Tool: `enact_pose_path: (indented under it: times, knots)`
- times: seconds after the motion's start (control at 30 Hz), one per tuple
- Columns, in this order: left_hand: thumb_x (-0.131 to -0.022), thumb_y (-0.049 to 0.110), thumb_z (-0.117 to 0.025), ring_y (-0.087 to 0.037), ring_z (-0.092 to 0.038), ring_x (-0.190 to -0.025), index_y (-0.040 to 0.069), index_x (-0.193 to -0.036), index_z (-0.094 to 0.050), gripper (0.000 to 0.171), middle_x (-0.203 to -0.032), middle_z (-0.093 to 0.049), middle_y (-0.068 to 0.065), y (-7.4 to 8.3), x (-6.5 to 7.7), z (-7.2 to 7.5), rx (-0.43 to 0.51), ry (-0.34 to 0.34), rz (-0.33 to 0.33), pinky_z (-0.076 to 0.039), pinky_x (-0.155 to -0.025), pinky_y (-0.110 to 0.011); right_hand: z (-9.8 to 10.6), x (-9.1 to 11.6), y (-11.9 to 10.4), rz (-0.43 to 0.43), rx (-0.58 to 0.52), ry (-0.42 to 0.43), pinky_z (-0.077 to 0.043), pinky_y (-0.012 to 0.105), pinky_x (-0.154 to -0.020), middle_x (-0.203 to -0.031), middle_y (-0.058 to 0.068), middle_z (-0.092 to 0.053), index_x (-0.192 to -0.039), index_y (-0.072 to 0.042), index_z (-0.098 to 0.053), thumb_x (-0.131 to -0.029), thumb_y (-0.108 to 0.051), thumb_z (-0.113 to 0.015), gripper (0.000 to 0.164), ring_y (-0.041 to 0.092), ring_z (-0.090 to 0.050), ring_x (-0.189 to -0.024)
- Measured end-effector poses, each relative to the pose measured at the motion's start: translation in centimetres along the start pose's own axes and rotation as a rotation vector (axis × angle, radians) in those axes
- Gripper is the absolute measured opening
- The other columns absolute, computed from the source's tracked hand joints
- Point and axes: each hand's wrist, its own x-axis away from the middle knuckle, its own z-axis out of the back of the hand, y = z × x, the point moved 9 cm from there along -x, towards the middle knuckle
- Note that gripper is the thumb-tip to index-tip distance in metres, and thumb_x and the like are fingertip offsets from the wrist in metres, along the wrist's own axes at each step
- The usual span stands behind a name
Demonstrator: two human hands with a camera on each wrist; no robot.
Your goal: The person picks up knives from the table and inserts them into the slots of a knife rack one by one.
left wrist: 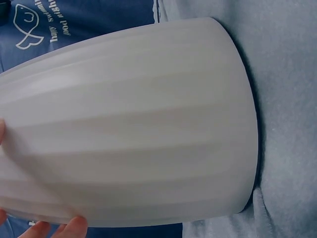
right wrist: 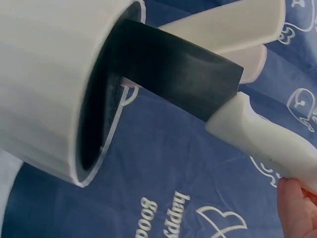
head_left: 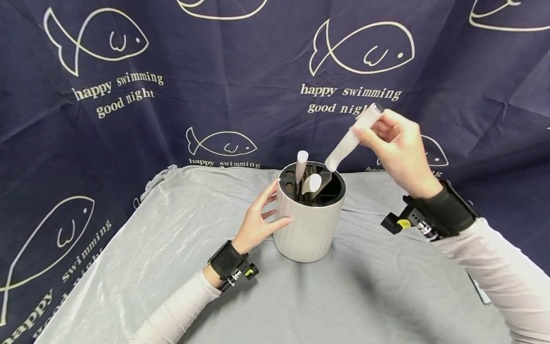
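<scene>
A ribbed white knife holder (head_left: 307, 234) with a dark slotted top stands upright on the grey cloth. My left hand (head_left: 257, 222) rests against its left side, the thumb at the front and the other fingers near the rim; fingertips (left wrist: 74, 228) touch the wall in the left wrist view. Above the holder, my right hand (head_left: 399, 148) pinches the white handle of a kitchen knife (head_left: 350, 141). That knife's wide dark blade (right wrist: 181, 69) slants into the holder's opening, its tip hidden inside. Two other pale handles stick up from the top, one upright (head_left: 301, 165) and one leaning forward (head_left: 312, 184).
Grey cloth (head_left: 172, 253) covers the table. Behind it hangs a dark blue curtain (head_left: 266, 86) with white fish drawings and lettering. A thin pale strip (head_left: 479, 287) lies at the right, partly under the right sleeve.
</scene>
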Motion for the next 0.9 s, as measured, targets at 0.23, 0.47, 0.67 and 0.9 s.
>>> enact_pose_path:
  times: [0.23,0.47,0.67,0.9]
  knots:
    - [-0.077,0.002,-0.081,-0.028,-0.047,-0.130,0.020,-0.153,-0.032,0.091,-0.152,-0.038,-0.008,0.1,0.1,0.0,0.000,0.001,-0.003,-0.050,-0.098,-0.046,-2.0,1.1,2.5,0.002,0.135,-0.052,-0.053,0.016,-0.075,-0.083,-0.011,-0.069,-0.098,-0.003,-0.066,-0.089,-0.003,-0.069,0.010,0.002,-0.065,-0.079]
    - [-0.077,0.003,-0.081,-0.024,-0.048,-0.129,0.024,-0.152,-0.032,0.092,-0.151,-0.039,-0.005,0.0,0.0,0.0,0.001,0.002,0.011,-0.050,-0.098,-0.045,-3.4,1.8,4.3,-0.002,0.189,-0.099,-0.051,0.014,-0.074,-0.080,-0.013,-0.066,-0.101,0.005,-0.063,-0.090,-0.004,-0.068,0.016,0.001,-0.063,-0.077]
    - [-0.077,0.004,-0.081,-0.024,-0.048,-0.129,0.025,-0.152,-0.033,0.091,-0.150,-0.040,-0.004,0.0,0.0,0.0,0.001,0.004,0.013,-0.051,-0.097,-0.047,-3.7,2.0,4.7,0.000,0.188,-0.097,-0.050,0.014,-0.073,-0.078,-0.014,-0.066,-0.099,0.005,-0.063,-0.090,-0.005,-0.069,0.015,0.001,-0.062,-0.076]
    - [-0.077,0.002,-0.081,-0.028,-0.047,-0.129,0.019,-0.152,-0.033,0.091,-0.150,-0.039,-0.008,0.0,0.0,0.0,0.011,0.003,0.012,-0.049,-0.098,-0.051,-3.8,2.2,4.7,-0.002,0.160,-0.096,-0.050,0.015,-0.075,-0.082,-0.009,-0.068,-0.100,0.005,-0.062,-0.090,-0.006,-0.069,0.016,0.002,-0.063,-0.079]
